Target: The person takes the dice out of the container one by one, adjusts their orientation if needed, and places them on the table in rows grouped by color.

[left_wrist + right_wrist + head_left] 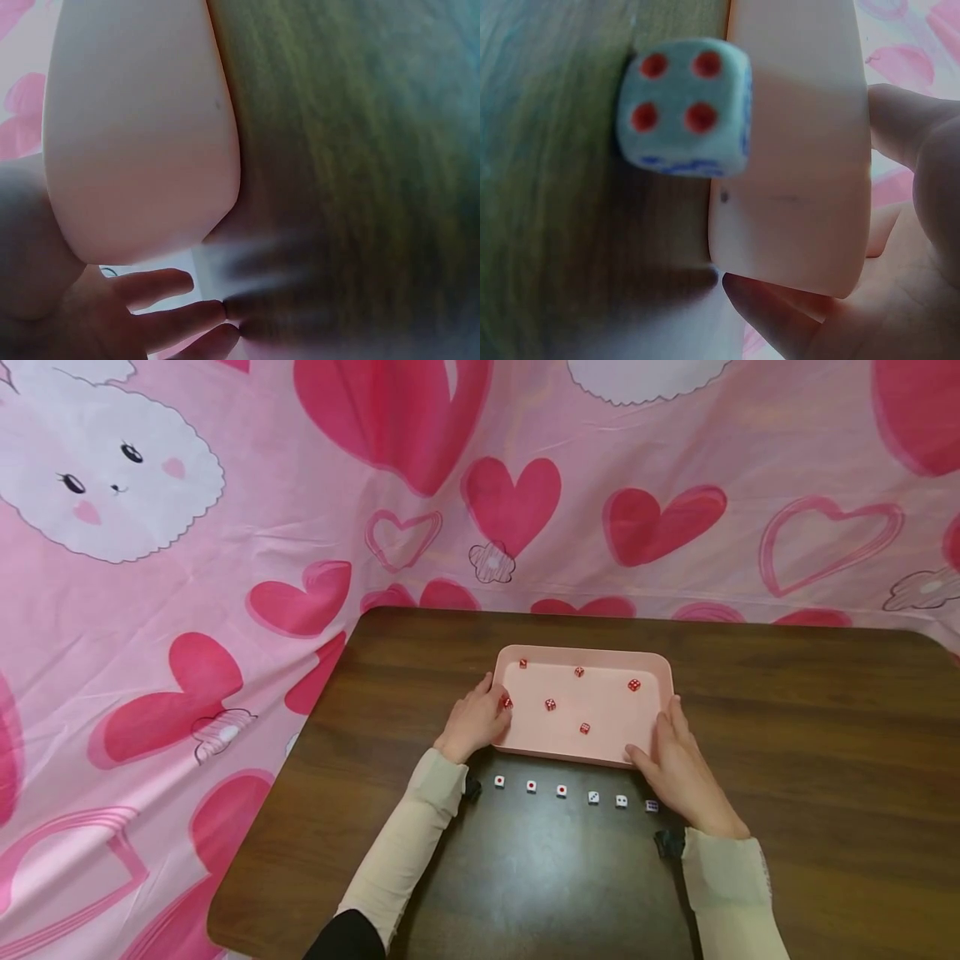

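2 hands point(692, 777) hold pink tray point(615, 714), long axis L-R.

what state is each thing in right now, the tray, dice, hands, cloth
tray: open side up, held at both ends
red dice: six, scattered loose in the tray
white dice: six, in a row on the table along the tray's near side; the left three show one red dot on top
left hand: grips the tray's left end
right hand: grips its right end
cloth: hanging, wrinkled
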### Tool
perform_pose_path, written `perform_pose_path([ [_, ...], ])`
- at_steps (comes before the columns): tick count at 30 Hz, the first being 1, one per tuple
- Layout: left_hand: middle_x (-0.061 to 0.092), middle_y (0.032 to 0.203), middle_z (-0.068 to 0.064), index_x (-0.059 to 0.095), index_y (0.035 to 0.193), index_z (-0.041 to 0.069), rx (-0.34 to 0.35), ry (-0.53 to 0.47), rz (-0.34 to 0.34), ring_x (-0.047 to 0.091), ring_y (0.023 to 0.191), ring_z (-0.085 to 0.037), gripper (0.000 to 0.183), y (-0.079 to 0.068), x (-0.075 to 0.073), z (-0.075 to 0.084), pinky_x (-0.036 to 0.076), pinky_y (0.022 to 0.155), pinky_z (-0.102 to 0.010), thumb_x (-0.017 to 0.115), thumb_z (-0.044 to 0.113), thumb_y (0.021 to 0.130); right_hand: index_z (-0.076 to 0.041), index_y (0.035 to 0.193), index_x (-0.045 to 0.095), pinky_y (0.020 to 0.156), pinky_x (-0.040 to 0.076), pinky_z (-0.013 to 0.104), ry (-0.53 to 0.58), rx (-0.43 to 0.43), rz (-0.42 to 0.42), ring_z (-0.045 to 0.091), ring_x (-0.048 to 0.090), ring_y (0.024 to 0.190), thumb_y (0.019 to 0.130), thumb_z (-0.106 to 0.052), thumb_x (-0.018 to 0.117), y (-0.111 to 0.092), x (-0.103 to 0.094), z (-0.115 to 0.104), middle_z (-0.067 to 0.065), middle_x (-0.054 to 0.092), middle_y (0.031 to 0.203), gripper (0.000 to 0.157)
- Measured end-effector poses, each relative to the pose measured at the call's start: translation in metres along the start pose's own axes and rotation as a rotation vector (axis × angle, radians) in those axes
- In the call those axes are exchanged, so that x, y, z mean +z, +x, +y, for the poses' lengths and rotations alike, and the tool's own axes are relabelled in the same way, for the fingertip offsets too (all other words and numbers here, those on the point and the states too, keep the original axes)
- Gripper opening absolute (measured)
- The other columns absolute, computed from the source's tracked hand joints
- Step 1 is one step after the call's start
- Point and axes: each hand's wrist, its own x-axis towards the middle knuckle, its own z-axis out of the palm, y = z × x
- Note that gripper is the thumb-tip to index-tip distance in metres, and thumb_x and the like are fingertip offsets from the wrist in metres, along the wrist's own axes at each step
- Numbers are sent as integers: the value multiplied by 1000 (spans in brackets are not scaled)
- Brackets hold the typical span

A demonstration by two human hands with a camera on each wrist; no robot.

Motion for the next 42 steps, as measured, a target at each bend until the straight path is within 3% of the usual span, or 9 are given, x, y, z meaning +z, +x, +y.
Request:
perform_pose_path([
  [10,38,152,-20,60,110,9,11,8,4,39,137,-42,22,-2,3,1,36,108,-57,57,24,94,8,151,6,106,20,67,-1,-7,-3,48,-1,146,93,-38,61,-1,0,1,19,-19,160,93],
  [22,44,148,-18,59,107,11,0,18,25,39,138,-41,19,0,8,1,37,106,-55,59,24,94,6,152,4,106,21,66,10,-20,3,47,-2,146,93,-39,60,-3,-1,1,16,-20,160,93],
  [42,62,126,-13,59,106,11,10,2,21,39,138,-39,17,-3,6,1,38,106,-55,59,23,95,6,152,4,107,20,66,13,-8,-2,46,-3,146,92,-38,62,-2,0,2,16,-21,160,94],
])
